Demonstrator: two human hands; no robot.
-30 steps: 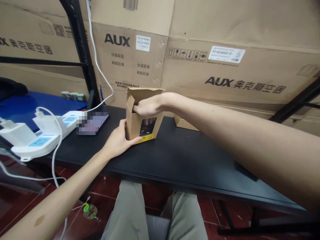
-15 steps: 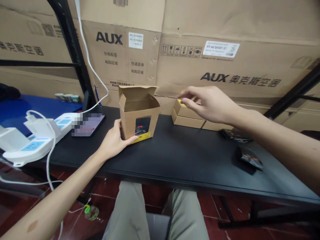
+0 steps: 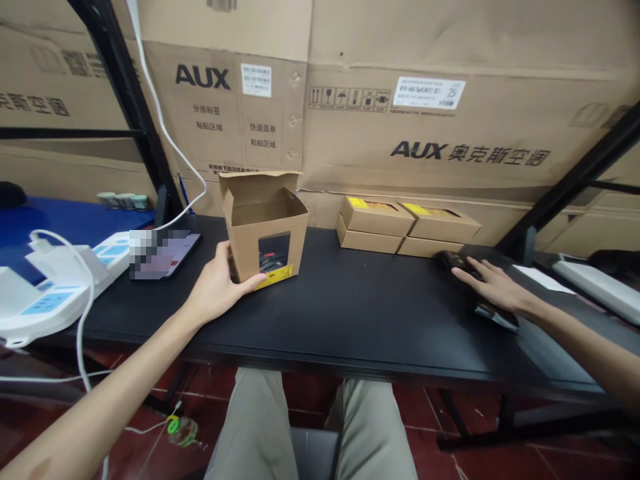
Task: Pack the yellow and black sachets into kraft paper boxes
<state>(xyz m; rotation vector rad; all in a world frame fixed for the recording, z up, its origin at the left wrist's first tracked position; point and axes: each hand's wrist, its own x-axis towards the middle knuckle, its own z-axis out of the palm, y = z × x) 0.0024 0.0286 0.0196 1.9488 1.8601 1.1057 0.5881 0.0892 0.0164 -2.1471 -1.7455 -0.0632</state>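
My left hand (image 3: 215, 283) grips the lower left corner of an open brown cardboard box (image 3: 245, 247), its thumb across the front near a yellow label. The box stands upright on the black table with its top flap raised, and dark contents show through its front window. Far to the right, my right hand (image 3: 493, 287) is stretched over black packets, fingers apart. One black packet (image 3: 453, 262) shows beyond the fingertips and another black packet (image 3: 496, 318) lies under the palm side. Whether the fingers press on them I cannot tell.
Several small brown boxes (image 3: 375, 223) with yellow labels are stacked at the back. A phone (image 3: 175, 253) and a white power strip (image 3: 60, 297) with cables lie at left. Large AUX cartons (image 3: 360, 147) stand behind the table, between black metal posts (image 3: 145, 120).
My right hand has moved from above the stacked boxes, right and down to the black packets. My left hand still holds the box. The view has shifted slightly.
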